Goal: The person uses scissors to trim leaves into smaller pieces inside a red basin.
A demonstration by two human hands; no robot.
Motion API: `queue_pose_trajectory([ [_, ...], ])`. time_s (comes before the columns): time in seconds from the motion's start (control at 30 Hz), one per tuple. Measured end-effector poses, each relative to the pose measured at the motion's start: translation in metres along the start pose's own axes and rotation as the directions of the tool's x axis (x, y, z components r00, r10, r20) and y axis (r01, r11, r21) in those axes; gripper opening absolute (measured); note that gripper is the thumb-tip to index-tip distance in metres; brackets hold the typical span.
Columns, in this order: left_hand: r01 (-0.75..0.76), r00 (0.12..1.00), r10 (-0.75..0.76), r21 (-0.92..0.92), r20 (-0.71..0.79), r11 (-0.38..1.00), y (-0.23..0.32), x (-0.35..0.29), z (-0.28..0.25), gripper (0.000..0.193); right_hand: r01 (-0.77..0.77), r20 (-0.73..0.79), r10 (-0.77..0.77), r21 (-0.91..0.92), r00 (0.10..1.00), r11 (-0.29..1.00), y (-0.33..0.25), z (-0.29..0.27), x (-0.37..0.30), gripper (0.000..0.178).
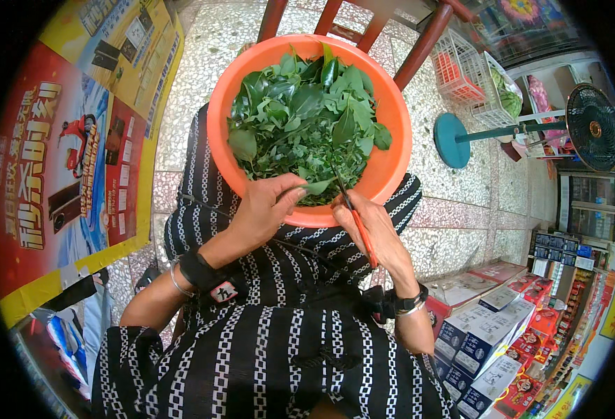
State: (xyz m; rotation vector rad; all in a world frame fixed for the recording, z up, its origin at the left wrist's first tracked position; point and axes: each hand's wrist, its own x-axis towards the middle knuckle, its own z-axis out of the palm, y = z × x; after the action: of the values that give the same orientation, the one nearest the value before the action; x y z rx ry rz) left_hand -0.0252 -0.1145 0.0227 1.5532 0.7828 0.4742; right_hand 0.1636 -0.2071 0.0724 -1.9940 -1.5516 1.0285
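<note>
An orange plastic basin [391,181] rests on my lap, heaped with green leaves [300,119]. Whole leaves lie toward the far side, and smaller pieces are nearer to me. At the basin's near rim, my left hand [262,209] pinches a green leaf [319,186] between thumb and fingers. The leaf's tip points right. My right hand [377,227] grips a slim cutting tool [365,239] with a red handle and a dark, narrow blade. Its blade meets the leaf's tip over the basin; whether it is a knife or scissors is unclear.
A reddish wooden chair [419,45] stands beyond the basin. To the right are white baskets [454,66], a fan [594,129] on a green base, and stacked boxes [485,342]. A large printed poster board [56,188] stands at left. The speckled floor [454,209] spreads around me.
</note>
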Motion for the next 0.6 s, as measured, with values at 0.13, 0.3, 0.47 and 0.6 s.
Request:
queue_pose_trajectory([
  [0.13, 0.056, 0.998, -0.055, -0.059, 0.025, 0.997, -0.006, 0.003, -0.003, 0.017, -0.114, -0.005, 0.115, 0.094, 0.993, 0.989, 0.002, 0.006, 0.004, 0.043],
  [0.3, 0.034, 0.996, -0.058, -0.3, -0.069, 0.953, -0.015, 0.009, 0.004, 0.015, -0.04, -0.105, 0.056, 0.15, 0.993, 0.988, 0.01, 0.011, -0.003, 0.039],
  [0.47, 0.016, 1.0, -0.016, -0.152, 0.0, 0.988, -0.006, 0.009, 0.004, 0.016, 0.114, -0.039, -0.121, -0.143, 0.992, 0.983, 0.007, 0.008, -0.006, 0.04],
  [0.6, -0.042, 0.999, 0.044, -0.081, 0.023, 0.996, -0.003, 0.006, 0.0, 0.016, -0.034, 0.001, 0.034, -0.032, 0.999, 0.999, -0.004, 0.007, -0.003, 0.042],
])
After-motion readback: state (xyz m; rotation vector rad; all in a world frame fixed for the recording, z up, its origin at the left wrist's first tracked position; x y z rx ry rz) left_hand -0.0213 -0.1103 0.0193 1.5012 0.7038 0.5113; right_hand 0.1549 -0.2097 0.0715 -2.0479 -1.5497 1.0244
